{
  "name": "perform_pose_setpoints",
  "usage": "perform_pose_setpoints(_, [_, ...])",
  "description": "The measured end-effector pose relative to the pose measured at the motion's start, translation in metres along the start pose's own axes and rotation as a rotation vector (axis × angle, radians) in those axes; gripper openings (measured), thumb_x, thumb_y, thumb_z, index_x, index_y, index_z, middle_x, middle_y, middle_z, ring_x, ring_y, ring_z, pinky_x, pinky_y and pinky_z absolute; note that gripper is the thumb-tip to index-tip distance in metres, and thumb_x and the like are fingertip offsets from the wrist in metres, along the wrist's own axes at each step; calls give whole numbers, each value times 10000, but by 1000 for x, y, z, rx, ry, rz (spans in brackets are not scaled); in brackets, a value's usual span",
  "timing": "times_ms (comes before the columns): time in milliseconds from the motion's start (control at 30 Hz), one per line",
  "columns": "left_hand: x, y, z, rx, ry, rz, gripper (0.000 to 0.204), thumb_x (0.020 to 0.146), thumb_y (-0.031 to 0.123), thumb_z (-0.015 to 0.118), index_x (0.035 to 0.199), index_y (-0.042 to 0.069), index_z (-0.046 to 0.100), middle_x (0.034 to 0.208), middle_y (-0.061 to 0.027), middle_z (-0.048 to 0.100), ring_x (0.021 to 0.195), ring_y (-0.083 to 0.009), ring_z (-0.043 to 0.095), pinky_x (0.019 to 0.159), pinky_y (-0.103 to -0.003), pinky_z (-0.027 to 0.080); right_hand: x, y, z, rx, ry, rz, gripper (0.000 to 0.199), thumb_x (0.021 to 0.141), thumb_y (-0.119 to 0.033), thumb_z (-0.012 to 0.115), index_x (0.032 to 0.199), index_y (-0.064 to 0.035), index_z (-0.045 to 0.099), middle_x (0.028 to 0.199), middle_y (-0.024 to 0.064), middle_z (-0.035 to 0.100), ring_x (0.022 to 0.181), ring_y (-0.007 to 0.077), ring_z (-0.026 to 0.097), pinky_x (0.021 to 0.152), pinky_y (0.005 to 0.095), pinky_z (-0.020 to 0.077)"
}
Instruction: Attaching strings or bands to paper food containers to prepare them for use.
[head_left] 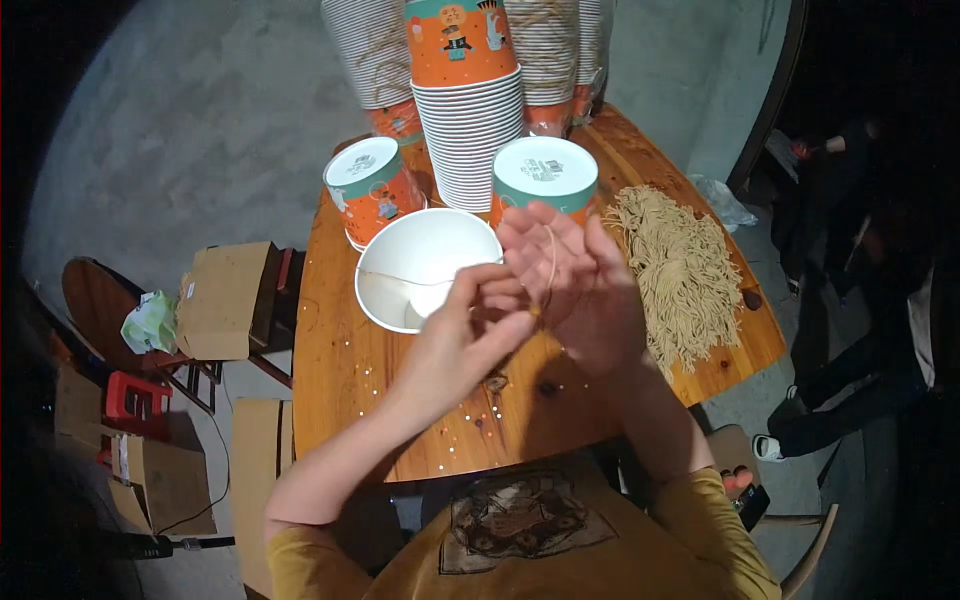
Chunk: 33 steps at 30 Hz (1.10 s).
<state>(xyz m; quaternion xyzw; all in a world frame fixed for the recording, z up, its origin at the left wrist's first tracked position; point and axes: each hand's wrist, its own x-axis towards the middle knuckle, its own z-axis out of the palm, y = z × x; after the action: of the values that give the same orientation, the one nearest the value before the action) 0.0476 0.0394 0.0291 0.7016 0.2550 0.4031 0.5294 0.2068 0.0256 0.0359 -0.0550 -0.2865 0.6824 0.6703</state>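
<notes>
Over the table's middle, my left hand [465, 325] is closed in a pinch on a thin tan cord [553, 262]. The cord arcs up across the palm side of my right hand [590, 300], whose fingers are stretched out and slightly curved with the thumb apart. Just left of my hands lies a white paper bucket [385, 300], its open mouth facing me. A thin cord also spans its inside; whether it joins the one at my hands I cannot tell. To the right sits a spread bundle of cut tan cords [685, 275].
Two upturned orange buckets [365, 162] [545, 165] stand behind my hands on the wooden table [335, 400]. A tall bucket stack [467, 130] and bagged stacks rise behind. White specks dot the tabletop. Cardboard boxes [225, 300] stand left; a person's dark-clothed legs [850, 400] show right.
</notes>
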Motion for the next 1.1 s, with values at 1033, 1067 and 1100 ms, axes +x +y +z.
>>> perform_pose_setpoints(1033, [-2,-13,-29,990,61,194,243,785,68,642,959,-7,489,895,-180,517,830,-364,527,707,-435,436,-26,4,-39,-1390,159,-329,34,824,-30,614,831,-34,581,567,-58,400,528,22,340,479,218,274])
perform_pose_setpoints(1067, [-3,-10,-32,963,5,108,220,788,61,633,951,-2,499,890,-175,534,820,-361,547,696,-435,443,-23,3,-38,-1394,189,-362,28,828,-30,610,831,-36,583,565,-64,399,526,19,335,475,215,270])
perform_pose_setpoints(1100, [-4,-5,-35,935,-48,21,197,791,55,625,942,4,509,885,-170,550,810,-358,567,686,-436,451,-20,2,-37,-1397,218,-394,23,832,-29,606,831,-38,584,563,-69,397,524,16,330,471,213,266])
